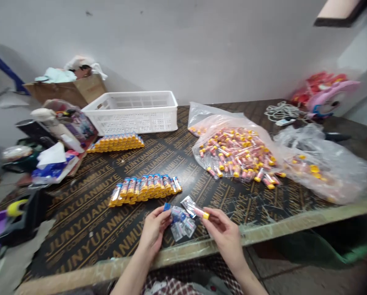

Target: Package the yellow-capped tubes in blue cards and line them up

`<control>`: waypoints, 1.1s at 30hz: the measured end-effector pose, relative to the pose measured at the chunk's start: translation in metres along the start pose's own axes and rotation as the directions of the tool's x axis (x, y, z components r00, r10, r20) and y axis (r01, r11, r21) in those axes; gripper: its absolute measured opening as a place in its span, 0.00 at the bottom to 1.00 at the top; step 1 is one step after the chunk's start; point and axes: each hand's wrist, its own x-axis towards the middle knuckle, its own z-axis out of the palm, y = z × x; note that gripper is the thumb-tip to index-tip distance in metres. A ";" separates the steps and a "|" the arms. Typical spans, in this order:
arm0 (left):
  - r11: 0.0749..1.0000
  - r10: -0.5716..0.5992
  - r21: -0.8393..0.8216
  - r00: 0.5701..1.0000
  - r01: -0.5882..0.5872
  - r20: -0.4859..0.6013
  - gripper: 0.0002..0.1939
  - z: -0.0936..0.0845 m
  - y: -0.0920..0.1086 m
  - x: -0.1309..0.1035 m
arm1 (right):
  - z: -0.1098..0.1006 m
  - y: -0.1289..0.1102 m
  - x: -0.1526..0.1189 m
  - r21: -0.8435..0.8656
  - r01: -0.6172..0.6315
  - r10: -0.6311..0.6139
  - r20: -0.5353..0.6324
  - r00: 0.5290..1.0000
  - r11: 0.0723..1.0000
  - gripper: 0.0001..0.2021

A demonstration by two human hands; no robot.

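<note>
My right hand (222,229) pinches a small clear tube (198,211) by its yellow end, with its other end pointing up and left. Pinched between my left thumb and fingers is a small blue cap (167,207); my left hand (155,229) is near the table's front edge. Between both hands lies a little pile of clear sachets (183,226) with blue printing. Just beyond them, blue-topped tubes with yellow ends (148,187) lie stacked in rows. To the right, a clear plastic bag (202,143) spills many pink tubes with yellow caps (239,153).
A white plastic basket (131,119) stands at the back, with another stack of tubes (117,143) before it. Another plastic bag (340,164) lies right, below a coiled white cable (282,111) and pink fan (331,100). A black tape dispenser (23,219) sits left.
</note>
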 end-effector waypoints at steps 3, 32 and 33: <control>0.991 -0.045 -0.125 0.998 0.038 -0.052 0.08 0.006 0.002 -0.002 | -0.001 0.001 -0.008 -0.115 0.084 -0.086 -0.015 0.996 0.990 0.11; 0.985 -0.046 0.173 0.940 -0.014 0.337 0.23 0.014 0.013 -0.039 | 0.018 0.004 -0.009 -0.288 0.490 -0.393 0.334 0.857 0.823 0.32; 0.977 -0.072 0.214 0.927 -0.010 0.369 0.21 0.014 0.013 -0.041 | 0.018 0.002 -0.007 -0.277 0.499 -0.392 0.360 0.846 0.821 0.36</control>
